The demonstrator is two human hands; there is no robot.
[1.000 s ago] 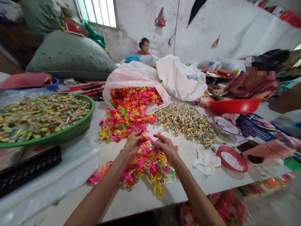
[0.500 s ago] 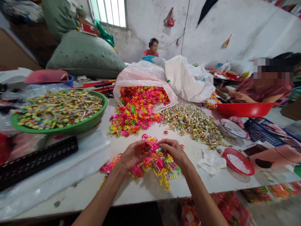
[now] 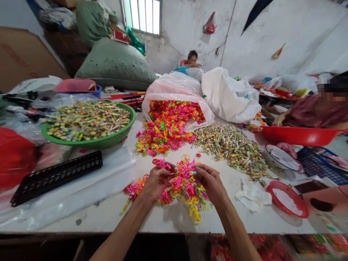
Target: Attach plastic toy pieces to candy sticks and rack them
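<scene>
My left hand (image 3: 157,179) is closed in a pinch on a small pink plastic toy piece (image 3: 164,164), which sticks out above the fingers beside a red ring-shaped part. Opposite it, my right hand (image 3: 211,181) has thumb and fingers pressed together at the edge of a small heap of toy pieces (image 3: 187,186). What those fingertips hold is too small to make out. Pink, yellow, orange and green pieces make up the heap, with striped tubes among them. More pink and orange pieces (image 3: 135,189) lie left of my left wrist.
A white sack (image 3: 174,85) spills bright plastic pieces (image 3: 165,136) behind my hands. Right of these lies a pile of striped tubes (image 3: 231,148). A green basin (image 3: 114,139) of wrapped tubes and a black tray (image 3: 58,175) stand left, a red basket (image 3: 288,199) right. Two people sit beyond.
The view has swung left, so things sit further right. My left hand has drawn away from the heap's top, with a pink toy piece showing in its fingers. My right hand stays by the heap.
</scene>
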